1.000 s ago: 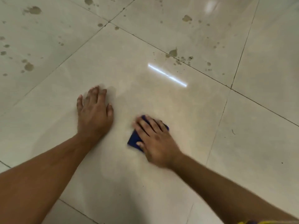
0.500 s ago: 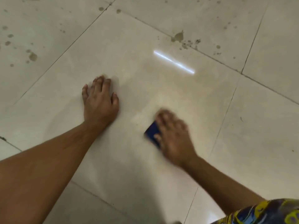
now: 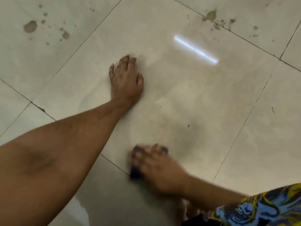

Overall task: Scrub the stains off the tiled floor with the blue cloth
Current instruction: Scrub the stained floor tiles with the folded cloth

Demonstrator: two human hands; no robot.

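- Our left hand (image 3: 126,82) lies flat on the floor (image 3: 187,95), fingers straight, arm stretched forward.
- Our right hand (image 3: 158,167), blurred, presses the cloth (image 3: 135,171) onto the tile near a grout line, fingers spread over it.
- Stains (image 3: 30,26) sit far off.

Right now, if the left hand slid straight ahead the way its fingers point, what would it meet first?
Nothing solid, it seems: only bare tile ahead of the left hand. The brown stains lie up and to the right, likely off its line.

Blue cloth (image 3: 134,172) (cream tiles (image 3: 187,98))
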